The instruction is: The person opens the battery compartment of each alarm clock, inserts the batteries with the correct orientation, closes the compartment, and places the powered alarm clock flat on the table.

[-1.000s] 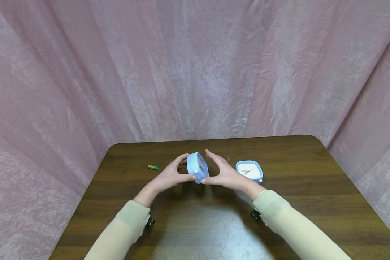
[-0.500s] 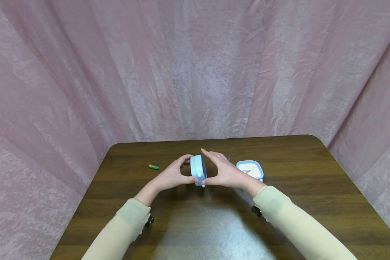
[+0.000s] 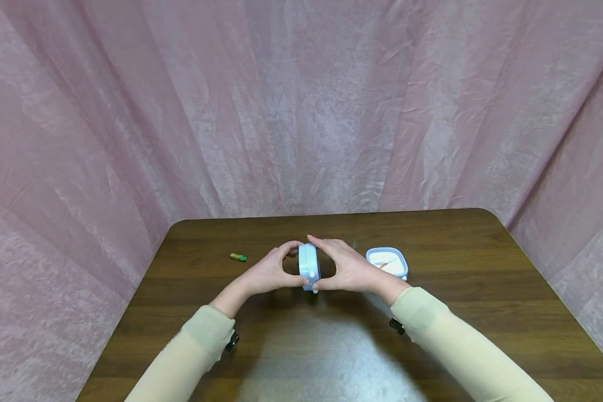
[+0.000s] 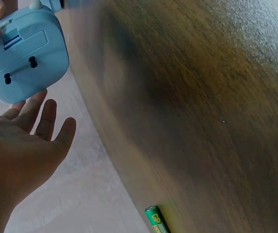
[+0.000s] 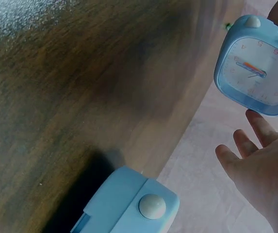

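A small light-blue alarm clock (image 3: 309, 267) is held on edge between both hands, over the middle of the table. My left hand (image 3: 266, 273) grips it from the left, thumb at the near side and fingertips at the far side. From the right, my right hand (image 3: 350, 270) holds it with thumb and fingertips the same way. Its back (image 4: 29, 77), with a battery cover and two dark knobs, faces the left wrist camera. The white dial (image 5: 257, 73) with coloured hands shows in the right wrist view. A green battery (image 3: 238, 257) lies left of my left hand.
A second light-blue clock (image 3: 403, 267) lies face up on the brown wooden table (image 3: 462, 257), just beyond my right wrist. Pink curtains (image 3: 301, 111) hang behind the table's far edge and along both sides.
The clock has turned from showing part of its dial to edge-on in the head view, and shifted slightly right and nearer. The right fingertips have closed in on its far edge.
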A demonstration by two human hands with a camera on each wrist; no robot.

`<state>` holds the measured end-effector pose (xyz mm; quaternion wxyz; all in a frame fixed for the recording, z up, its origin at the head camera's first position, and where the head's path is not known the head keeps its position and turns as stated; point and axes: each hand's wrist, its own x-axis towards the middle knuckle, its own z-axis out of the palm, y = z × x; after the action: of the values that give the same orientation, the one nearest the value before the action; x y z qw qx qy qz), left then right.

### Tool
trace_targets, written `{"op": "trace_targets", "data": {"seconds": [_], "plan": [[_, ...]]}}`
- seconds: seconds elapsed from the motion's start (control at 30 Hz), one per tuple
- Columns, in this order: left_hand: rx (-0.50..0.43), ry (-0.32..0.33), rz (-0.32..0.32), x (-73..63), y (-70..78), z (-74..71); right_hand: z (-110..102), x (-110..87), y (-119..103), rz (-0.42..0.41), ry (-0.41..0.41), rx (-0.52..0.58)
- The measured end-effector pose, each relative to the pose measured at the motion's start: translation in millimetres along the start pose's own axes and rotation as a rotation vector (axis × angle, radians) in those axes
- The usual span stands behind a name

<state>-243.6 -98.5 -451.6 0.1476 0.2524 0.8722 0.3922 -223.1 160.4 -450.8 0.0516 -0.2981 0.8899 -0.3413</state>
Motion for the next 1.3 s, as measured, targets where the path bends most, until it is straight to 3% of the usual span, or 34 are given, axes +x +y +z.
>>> {"op": "trace_targets", "data": {"seconds": [0.37, 0.7, 1.03, 1.3], "plan": [[0.006, -0.021, -0.016, -1.8, 1.9, 2.4, 4, -1.2, 1, 0.018, 0.02, 0.016], [-0.11, -0.093, -0.021, -7.2, -1.2, 4.5, 7, -3.9, 5, 0.067, 0.102, 0.103], [-0.282, -0.012, -0.048, -12.3, -8.4, 13.5, 10, -7.0, 7, 0.156, 0.233, 0.31], [-0.41, 0.024, -0.074, -8.4, -10.3, 23.9, 13, -6.9, 4, 0.141, 0.279, 0.478]]}}
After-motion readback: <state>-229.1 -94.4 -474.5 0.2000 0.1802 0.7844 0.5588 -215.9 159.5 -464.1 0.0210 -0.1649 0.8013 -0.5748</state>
